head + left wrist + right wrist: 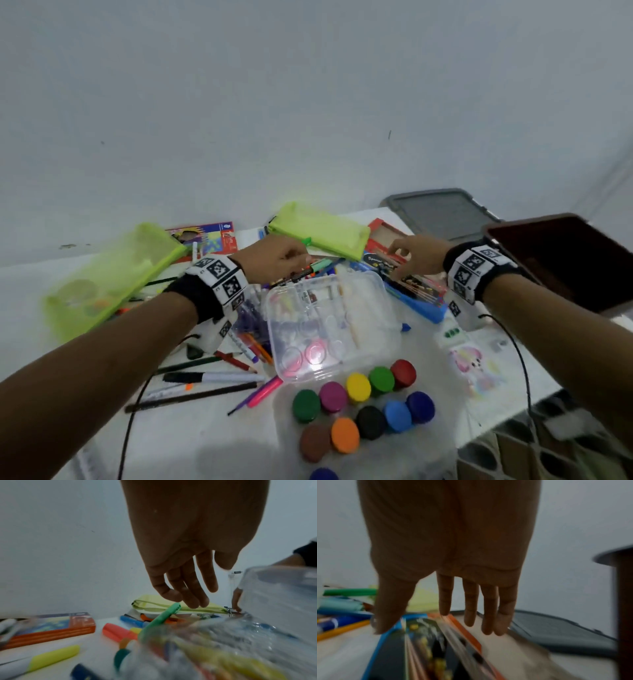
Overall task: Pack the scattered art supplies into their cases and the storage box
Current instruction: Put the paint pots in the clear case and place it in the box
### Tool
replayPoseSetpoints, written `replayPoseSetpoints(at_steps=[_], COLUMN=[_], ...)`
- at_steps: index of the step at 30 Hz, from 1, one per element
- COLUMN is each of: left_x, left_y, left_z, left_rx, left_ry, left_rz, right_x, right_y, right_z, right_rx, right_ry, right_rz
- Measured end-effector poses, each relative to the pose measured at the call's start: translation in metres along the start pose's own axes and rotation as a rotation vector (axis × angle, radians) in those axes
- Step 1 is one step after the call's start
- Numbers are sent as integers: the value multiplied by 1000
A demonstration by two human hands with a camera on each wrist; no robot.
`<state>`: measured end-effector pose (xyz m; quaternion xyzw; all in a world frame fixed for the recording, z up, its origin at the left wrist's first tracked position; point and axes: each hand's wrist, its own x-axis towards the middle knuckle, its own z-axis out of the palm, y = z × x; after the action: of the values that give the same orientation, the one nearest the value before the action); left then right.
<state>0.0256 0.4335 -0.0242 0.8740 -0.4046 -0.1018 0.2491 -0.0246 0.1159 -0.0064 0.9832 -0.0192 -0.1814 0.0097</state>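
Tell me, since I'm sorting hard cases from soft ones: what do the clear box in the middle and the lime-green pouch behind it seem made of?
The clear box looks like rigid, glossy transparent plastic: its contents show through and light glares off the lid. The lime-green pouch looks like soft fabric or vinyl with a matte finish; the left wrist view shows a zipper along its edge. Which of the two, blur leaves open.

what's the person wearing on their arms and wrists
Both forearms are bare, no sleeves. The left hand and right hand each have a black wristband carrying white blocks printed with black square markers. A thin black cable trails from each wrist unit.
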Motion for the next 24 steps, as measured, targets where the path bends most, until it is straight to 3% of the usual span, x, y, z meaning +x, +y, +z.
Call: replayPoseSetpoints(at_steps=[3, 8, 12, 20, 24], left_x=[20, 46, 60, 48, 40], left_y=[-1, -8, -20, -34, -31], left_z=[0, 1, -3, -7, -11], left_rx=[92, 336, 463, 362, 310], left_ry=[-54, -171, -293, -275, -247], left_rz=[-22, -28, -150, -251, -280], right_x=[-10, -17, -21, -11, -3], right_y=[15, 25, 42, 59, 51], right_z=[31, 31, 4, -3, 12], right_rx=[29, 313, 601, 814, 719], right_ry=[-56, 150, 262, 256, 182], right_rz=[51, 11, 47, 30, 14])
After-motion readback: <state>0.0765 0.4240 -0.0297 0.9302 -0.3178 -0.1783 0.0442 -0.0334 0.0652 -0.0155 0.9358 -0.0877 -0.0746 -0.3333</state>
